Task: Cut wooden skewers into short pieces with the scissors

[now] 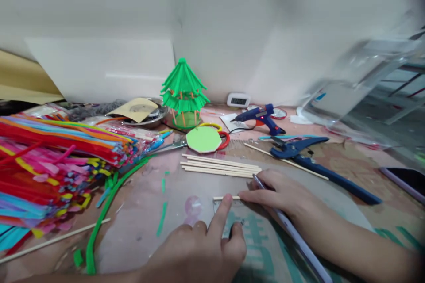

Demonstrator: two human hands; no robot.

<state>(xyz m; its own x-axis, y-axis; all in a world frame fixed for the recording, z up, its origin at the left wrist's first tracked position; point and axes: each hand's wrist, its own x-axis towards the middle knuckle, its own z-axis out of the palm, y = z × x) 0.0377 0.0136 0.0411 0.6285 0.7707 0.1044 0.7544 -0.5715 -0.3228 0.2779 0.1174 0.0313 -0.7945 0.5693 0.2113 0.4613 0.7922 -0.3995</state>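
My left hand has its index finger pressing a short wooden stick down onto a clear ruler; the other fingers are curled. My right hand is closed around a slim lavender pen. Its thumb touches the stick's right end, and part of that stick may be hidden beneath the hand. Just beyond lie several longer wooden sticks side by side. Behind them, a light green octagonal piece covers part of some scissors.
A green tiered-roof model stands near the wall. Colourful pipe cleaners are heaped at left. To the right are a blue glue gun, a blue-handled cutter and a phone. A small digital clock stands behind.
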